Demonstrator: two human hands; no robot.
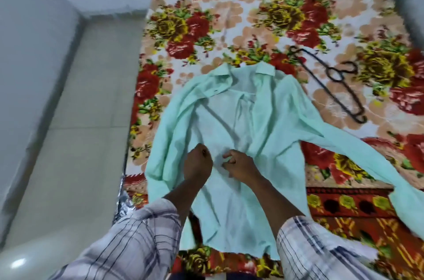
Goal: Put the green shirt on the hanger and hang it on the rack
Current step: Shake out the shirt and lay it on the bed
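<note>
The pale green shirt [259, 114] lies spread on the flowered bed cover, collar away from me, front partly open, its right sleeve stretched toward the lower right. A dark wire hanger [330, 83] lies flat on the cover just right of the collar, apart from the shirt. My left hand [198, 162] and my right hand [239, 165] rest close together on the shirt's front near its middle, fingers curled and pinching the fabric at the placket. What exactly the fingertips hold is hidden. No rack is in view.
The bed with the red and yellow flowered cover [252, 15] fills the middle and right. A pale tiled floor [87, 119] runs along the left, bounded by a white wall [29, 38]. My checked sleeves show at the bottom.
</note>
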